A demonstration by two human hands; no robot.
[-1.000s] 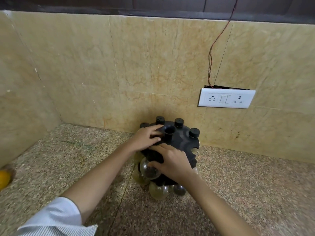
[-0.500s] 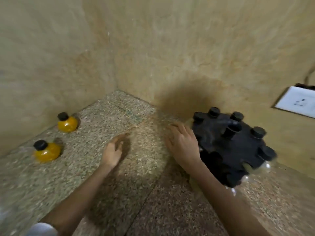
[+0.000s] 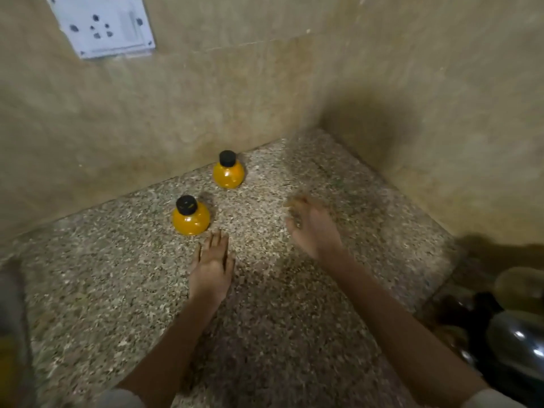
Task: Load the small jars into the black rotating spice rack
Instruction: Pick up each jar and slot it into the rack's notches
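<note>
On the speckled stone counter (image 3: 117, 290), two round yellow jars with black caps (image 3: 190, 215) wait. Left hand (image 3: 211, 267), fingers flat and empty, is just beside the near one. Right hand (image 3: 313, 228) is blurry, empty. Next, I think: grab it.

No text, label, brand or number that I could read anywhere, black caps of the two yellow jars (image 3: 191, 214) bare of lettering, white socket plate (image 3: 101, 25) on the wall too blurred to make out any marking
</note>
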